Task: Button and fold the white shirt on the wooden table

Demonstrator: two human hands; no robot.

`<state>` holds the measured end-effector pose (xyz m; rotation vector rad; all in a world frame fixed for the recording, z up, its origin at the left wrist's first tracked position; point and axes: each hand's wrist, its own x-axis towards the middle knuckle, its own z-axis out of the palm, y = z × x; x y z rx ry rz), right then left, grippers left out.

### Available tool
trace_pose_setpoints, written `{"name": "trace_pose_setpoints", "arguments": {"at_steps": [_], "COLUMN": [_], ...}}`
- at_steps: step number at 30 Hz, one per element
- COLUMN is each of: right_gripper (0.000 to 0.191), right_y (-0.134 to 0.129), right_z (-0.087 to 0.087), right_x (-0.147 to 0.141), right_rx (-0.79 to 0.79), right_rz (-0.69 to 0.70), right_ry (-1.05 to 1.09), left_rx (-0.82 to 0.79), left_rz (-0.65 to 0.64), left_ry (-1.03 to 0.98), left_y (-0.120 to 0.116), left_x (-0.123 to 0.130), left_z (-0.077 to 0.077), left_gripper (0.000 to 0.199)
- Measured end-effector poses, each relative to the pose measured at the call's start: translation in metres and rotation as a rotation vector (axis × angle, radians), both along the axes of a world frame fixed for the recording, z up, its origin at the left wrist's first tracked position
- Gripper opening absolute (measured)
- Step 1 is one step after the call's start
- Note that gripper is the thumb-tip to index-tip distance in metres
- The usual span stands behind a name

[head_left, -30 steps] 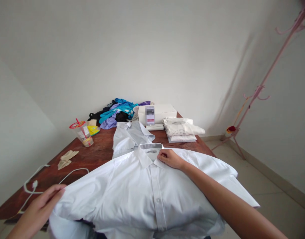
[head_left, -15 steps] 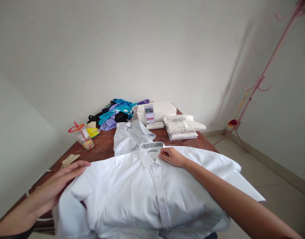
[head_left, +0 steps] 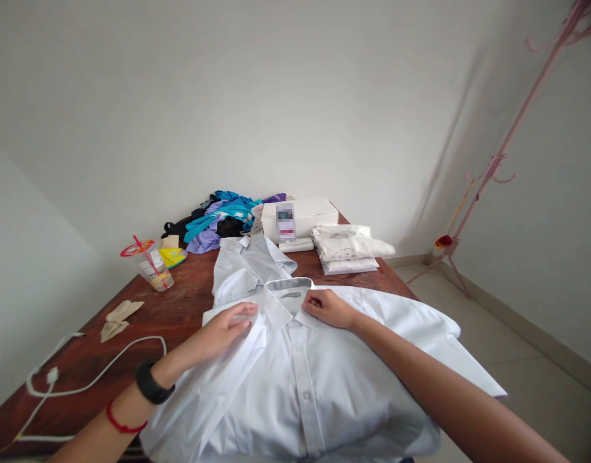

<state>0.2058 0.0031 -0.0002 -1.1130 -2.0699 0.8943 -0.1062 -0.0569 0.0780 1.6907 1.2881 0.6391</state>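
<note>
A white button-up shirt (head_left: 276, 379) lies front up before me, its collar (head_left: 276, 307) toward the far side. My right hand (head_left: 328, 310) is closed in a pinch at the right collar point. Beside the left collar point is my left hand (head_left: 225, 331), its fingers stretched out and its thumb apart, resting on the shirt's left side, which is turned inward toward the placket. Whether cloth lies under its thumb I cannot tell. Beyond the collar lies another pale shirt (head_left: 251, 263), partly overlapped by the first.
On the wooden table (head_left: 179, 315) are a plastic cup with a straw (head_left: 153, 267), a crumpled napkin (head_left: 120, 318) and a white cable (head_left: 102, 379). Farther back are heaped clothes (head_left: 222, 218), a white box (head_left: 309, 215) and folded clothes (head_left: 350, 247). A pink coat stand (head_left: 498, 161) stands right.
My left hand has moved right from the shoulder to near the collar, and the shirt's left side has come inward with it. My right hand remains at the collar.
</note>
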Motion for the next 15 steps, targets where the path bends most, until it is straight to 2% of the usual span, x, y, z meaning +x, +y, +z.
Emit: {"name": "trace_pose_setpoints", "arguments": {"at_steps": [3, 6, 9, 12, 15], "right_gripper": [0.023, 0.023, 0.023, 0.022, 0.021], "right_y": [0.0, 0.0, 0.002, 0.003, 0.003], "right_z": [0.0, -0.001, -0.003, -0.005, -0.006], "right_x": [0.0, 0.0, 0.001, 0.001, 0.001], "right_rx": [-0.004, -0.006, 0.012, 0.013, 0.007], "right_rz": [0.0, 0.005, 0.009, 0.013, 0.009], "right_ry": [0.0, 0.005, 0.006, 0.007, 0.008], "left_rx": [0.189, 0.375, 0.452, 0.408, 0.397], "left_rz": [-0.026, 0.064, 0.158, 0.235, 0.25], "left_ry": [0.245, 0.516, 0.713, 0.864, 0.939], "left_y": [-0.01, -0.033, -0.065, -0.098, -0.122], "left_x": [-0.023, -0.049, -0.07, -0.087, -0.103], "left_z": [-0.007, -0.003, -0.003, -0.021, -0.052], "left_gripper": [0.043, 0.048, 0.051, 0.054, 0.057]}}
